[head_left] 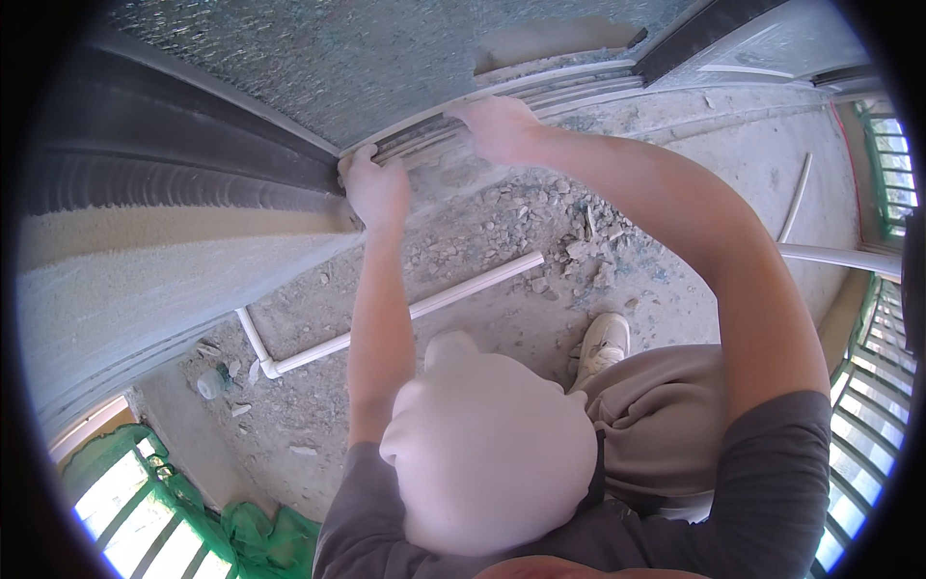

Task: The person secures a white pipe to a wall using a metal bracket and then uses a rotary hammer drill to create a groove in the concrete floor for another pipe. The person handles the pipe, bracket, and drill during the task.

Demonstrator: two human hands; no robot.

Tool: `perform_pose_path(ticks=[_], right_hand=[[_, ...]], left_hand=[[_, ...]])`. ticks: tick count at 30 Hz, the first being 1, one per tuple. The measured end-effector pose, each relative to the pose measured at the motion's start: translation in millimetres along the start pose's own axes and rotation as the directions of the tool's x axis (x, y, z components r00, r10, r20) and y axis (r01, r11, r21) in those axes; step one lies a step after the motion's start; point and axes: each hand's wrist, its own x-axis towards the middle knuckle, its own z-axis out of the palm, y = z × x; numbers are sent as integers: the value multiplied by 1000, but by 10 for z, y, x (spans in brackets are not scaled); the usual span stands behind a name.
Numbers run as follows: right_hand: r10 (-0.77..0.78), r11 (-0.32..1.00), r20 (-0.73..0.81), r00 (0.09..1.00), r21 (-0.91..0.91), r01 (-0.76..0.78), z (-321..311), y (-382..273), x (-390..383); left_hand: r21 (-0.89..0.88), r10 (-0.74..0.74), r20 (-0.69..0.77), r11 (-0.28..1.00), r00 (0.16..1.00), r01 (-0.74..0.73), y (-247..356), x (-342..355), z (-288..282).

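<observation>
A dark-edged sliding panel frame with a textured, greyish pane (328,68) stands before me at the far side. My left hand (376,188) is closed at the pane's lower left corner, its fingers bent around the frame's bottom rail (420,137). Farther right along the same rail is my right hand (500,130). Its fingers are curled and one finger reaches left onto the rail; whatever is under the fingertips is hidden. Parallel track grooves (579,87) continue to the right of that hand.
Broken rubble (521,217) covers the concrete floor below the rail. A white plastic pipe with an elbow (434,301) lies across it. A smooth, white, rounded thing (492,444) fills the space between my arms. Green netting (270,540) and barred railings (878,376) stand at the sides.
</observation>
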Motion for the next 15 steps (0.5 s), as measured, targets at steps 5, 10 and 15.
perform_pose_path(ticks=[5,10,15], right_hand=[[-38,994,-56,998,-107,31,122,64,132],[-58,995,-65,996,-85,52,134,71,141],[-63,994,-63,996,-89,57,123,28,186]], left_hand=[[219,-29,154,976,988,-5,245,-85,-118],[229,0,192,972,981,-45,271,-82,-116],[112,42,80,992,996,-51,136,-75,6]])
